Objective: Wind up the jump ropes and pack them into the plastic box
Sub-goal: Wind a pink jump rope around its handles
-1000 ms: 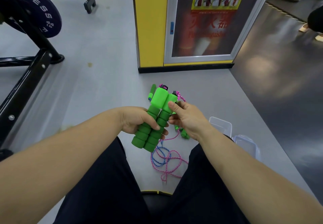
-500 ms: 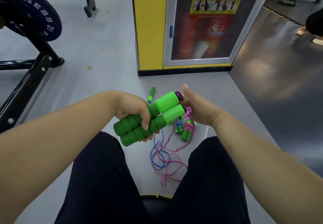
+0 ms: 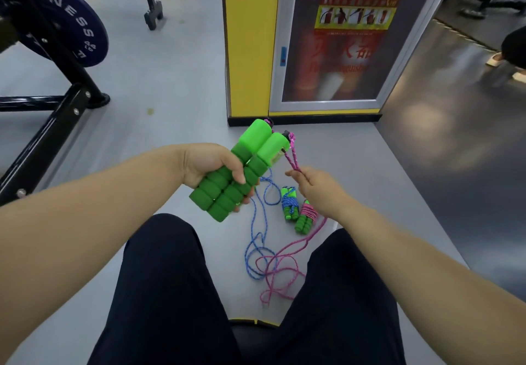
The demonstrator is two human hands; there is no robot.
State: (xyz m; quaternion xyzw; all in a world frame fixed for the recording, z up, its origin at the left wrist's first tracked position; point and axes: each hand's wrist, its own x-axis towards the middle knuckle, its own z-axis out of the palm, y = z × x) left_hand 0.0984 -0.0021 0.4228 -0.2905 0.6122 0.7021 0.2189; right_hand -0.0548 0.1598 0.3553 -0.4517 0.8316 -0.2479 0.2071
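Two arms over one grey gym floor (image 3: 170,94), listed by size.

1. Fire-extinguisher cabinet (image 3: 330,48), yellow-sided, standing ahead. Weight plate (image 3: 76,34) on a black frame, far left.
2. Left hand (image 3: 210,165): fingers clenched round the pair of green foam handles (image 3: 257,144), held side by side above the knees. The pair now tilts more upright than half a second ago.
3. Right hand (image 3: 318,191): thumb and fingers pinch the pink rope (image 3: 293,159) just below the handle caps. It has left the handle ends, where it sat before, and come down onto the cord.
4. Wound bundles, two, on the floor between the hands: blue-wrapped bundle (image 3: 288,204), pink-wrapped bundle (image 3: 304,218), just beside each other.
5. Blue rope (image 3: 256,239), loose, tangled with the pink slack between the legs.
6. Plastic box: out of sight now, though seen a second ago by the right forearm.

Assessment: handles paired, cord taken up, so winding of this rope looks ready to begin. Packing remains.
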